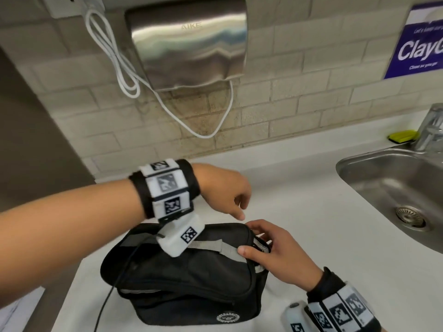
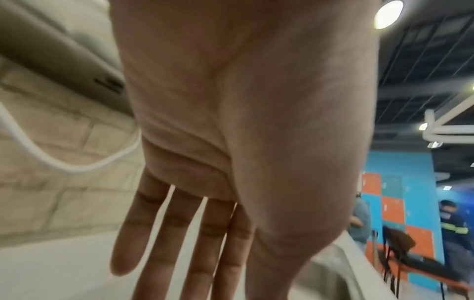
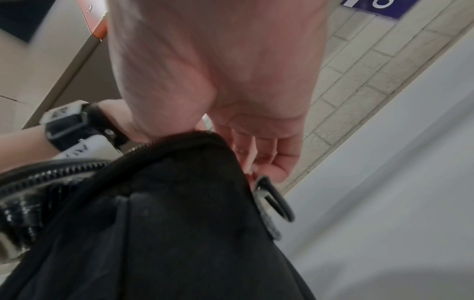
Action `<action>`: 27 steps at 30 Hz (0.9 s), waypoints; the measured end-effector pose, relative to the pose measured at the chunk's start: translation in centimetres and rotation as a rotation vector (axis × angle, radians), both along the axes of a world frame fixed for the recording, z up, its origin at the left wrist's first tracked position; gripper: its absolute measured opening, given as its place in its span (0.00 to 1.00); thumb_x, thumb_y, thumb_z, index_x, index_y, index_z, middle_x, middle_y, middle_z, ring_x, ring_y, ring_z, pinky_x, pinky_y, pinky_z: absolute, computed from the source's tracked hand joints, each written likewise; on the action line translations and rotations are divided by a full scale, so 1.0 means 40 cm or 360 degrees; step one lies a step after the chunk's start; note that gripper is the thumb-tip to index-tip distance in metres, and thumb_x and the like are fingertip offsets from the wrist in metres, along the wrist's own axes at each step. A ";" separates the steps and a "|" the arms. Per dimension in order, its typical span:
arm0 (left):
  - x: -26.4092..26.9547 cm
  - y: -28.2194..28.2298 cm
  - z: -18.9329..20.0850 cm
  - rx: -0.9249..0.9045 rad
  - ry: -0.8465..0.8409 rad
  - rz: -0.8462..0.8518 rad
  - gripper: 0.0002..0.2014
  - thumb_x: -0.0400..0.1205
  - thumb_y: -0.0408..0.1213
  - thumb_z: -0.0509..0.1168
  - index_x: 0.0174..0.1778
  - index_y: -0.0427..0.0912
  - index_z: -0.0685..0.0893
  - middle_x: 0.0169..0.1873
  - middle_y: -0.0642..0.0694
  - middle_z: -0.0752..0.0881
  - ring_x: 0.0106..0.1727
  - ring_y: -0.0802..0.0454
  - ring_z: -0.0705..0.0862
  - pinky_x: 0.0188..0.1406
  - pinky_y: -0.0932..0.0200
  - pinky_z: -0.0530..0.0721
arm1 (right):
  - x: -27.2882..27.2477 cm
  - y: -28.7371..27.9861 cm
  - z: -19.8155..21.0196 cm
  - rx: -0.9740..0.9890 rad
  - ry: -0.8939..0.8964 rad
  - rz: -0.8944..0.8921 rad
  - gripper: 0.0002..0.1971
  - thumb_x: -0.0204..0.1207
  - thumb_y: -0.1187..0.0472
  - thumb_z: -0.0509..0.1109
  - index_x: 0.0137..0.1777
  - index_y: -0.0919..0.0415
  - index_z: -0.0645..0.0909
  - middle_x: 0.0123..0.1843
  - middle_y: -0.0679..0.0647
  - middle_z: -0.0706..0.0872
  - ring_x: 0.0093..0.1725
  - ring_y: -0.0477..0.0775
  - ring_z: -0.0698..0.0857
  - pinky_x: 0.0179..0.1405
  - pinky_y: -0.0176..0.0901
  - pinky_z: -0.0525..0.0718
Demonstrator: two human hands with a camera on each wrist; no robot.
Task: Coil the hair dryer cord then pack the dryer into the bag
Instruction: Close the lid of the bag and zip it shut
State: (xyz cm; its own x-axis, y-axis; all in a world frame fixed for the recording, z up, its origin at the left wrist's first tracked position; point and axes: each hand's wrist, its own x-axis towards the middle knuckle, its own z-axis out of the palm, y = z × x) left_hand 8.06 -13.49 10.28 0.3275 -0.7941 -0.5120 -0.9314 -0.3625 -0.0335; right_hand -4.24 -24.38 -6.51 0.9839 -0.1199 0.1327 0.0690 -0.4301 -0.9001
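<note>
A black zip bag [image 1: 191, 279] with a grey strap [image 1: 215, 246] lies on the white counter [image 1: 299, 188]. Its lid is down, and the hair dryer and its cord are not visible. My right hand [image 1: 259, 245] holds the bag's right end, thumb on the strap, fingers curled over the end. In the right wrist view its fingertips [image 3: 269, 172] touch a metal ring [image 3: 274, 201] on the bag [image 3: 166, 233]. My left hand [image 1: 236, 202] hovers just above the bag's far right corner, holding nothing. The left wrist view shows its fingers [image 2: 179, 233] straight.
A steel sink [image 1: 383, 188] with a faucet [image 1: 431, 125] and a yellow sponge [image 1: 402, 136] is at the right. A steel hand dryer [image 1: 189, 41] and its looped white cord [image 1: 124, 68] hang on the tiled wall. A thin black cable [image 1: 112, 291] crosses the bag's left front.
</note>
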 end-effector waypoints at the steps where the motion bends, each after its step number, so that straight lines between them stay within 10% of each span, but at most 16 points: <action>1: 0.013 -0.018 -0.035 0.0133 -0.0005 0.0010 0.20 0.83 0.53 0.65 0.64 0.43 0.84 0.57 0.49 0.89 0.52 0.52 0.85 0.54 0.56 0.83 | -0.002 0.001 0.001 0.0002 0.0008 -0.0010 0.22 0.67 0.41 0.78 0.61 0.42 0.81 0.53 0.40 0.88 0.51 0.37 0.85 0.51 0.34 0.84; 13: 0.048 -0.072 -0.153 0.0205 0.0121 0.0039 0.13 0.82 0.46 0.70 0.53 0.39 0.88 0.43 0.47 0.89 0.41 0.51 0.82 0.33 0.61 0.76 | -0.002 0.002 -0.008 0.0001 0.0043 -0.0075 0.17 0.71 0.44 0.77 0.59 0.45 0.84 0.51 0.42 0.90 0.49 0.38 0.87 0.50 0.35 0.84; 20: 0.067 -0.051 -0.159 0.0049 0.0279 -0.0015 0.09 0.81 0.43 0.71 0.51 0.42 0.87 0.47 0.46 0.90 0.39 0.55 0.81 0.44 0.56 0.79 | 0.014 -0.037 -0.014 0.0536 0.0198 -0.0038 0.10 0.83 0.66 0.66 0.52 0.59 0.90 0.44 0.59 0.94 0.39 0.50 0.90 0.39 0.38 0.85; 23: 0.073 -0.046 -0.158 0.0027 0.0327 -0.0044 0.08 0.81 0.43 0.70 0.52 0.44 0.86 0.48 0.46 0.90 0.40 0.54 0.81 0.47 0.54 0.78 | 0.028 -0.056 -0.015 0.0385 0.0198 -0.0040 0.07 0.79 0.65 0.71 0.47 0.58 0.91 0.42 0.60 0.94 0.39 0.53 0.89 0.43 0.45 0.85; 27: 0.082 -0.038 -0.156 -0.0002 0.0378 -0.0055 0.09 0.83 0.43 0.69 0.55 0.44 0.87 0.49 0.44 0.90 0.46 0.49 0.83 0.50 0.54 0.79 | 0.021 -0.072 0.003 -0.0235 -0.0045 -0.0102 0.04 0.78 0.60 0.73 0.45 0.53 0.89 0.38 0.45 0.92 0.38 0.42 0.87 0.40 0.30 0.81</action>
State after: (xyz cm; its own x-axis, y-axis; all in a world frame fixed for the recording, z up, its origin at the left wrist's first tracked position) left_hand 11.32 -15.02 4.04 0.1706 -0.8034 -0.5705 -0.9249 -0.3302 0.1884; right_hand -3.40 -27.27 -6.39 0.9705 -0.1592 0.1812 0.0619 -0.5617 -0.8250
